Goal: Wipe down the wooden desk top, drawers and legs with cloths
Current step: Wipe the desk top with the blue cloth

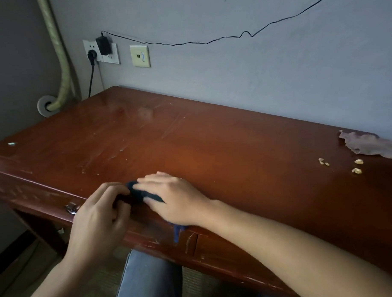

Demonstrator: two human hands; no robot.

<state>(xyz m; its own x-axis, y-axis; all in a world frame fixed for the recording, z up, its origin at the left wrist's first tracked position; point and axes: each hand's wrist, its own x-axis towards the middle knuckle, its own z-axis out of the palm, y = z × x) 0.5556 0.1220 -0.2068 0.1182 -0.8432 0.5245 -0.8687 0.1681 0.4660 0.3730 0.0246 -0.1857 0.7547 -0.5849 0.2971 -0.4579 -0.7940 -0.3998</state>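
Observation:
A reddish-brown wooden desk [212, 147] fills the view, its top scratched and smeared. At its front edge both hands hold a dark blue cloth [139, 193]. My left hand [99, 216] grips the cloth's left end with curled fingers. My right hand [172, 198] lies over the cloth with fingers curled round it, and a blue corner [177, 233] hangs down over the drawer front. A metal drawer handle [71, 207] shows just left of my left hand. A second, purplish cloth [368, 145] lies crumpled at the far right of the top.
Several pale crumbs [357, 168] lie near the purplish cloth. A small white scrap [12, 144] sits at the desk's left edge. Wall sockets with a black adapter [103, 46] and a hanging cable are behind. A thick hose [62, 64] enters the wall at left. My knee [148, 279] is under the desk.

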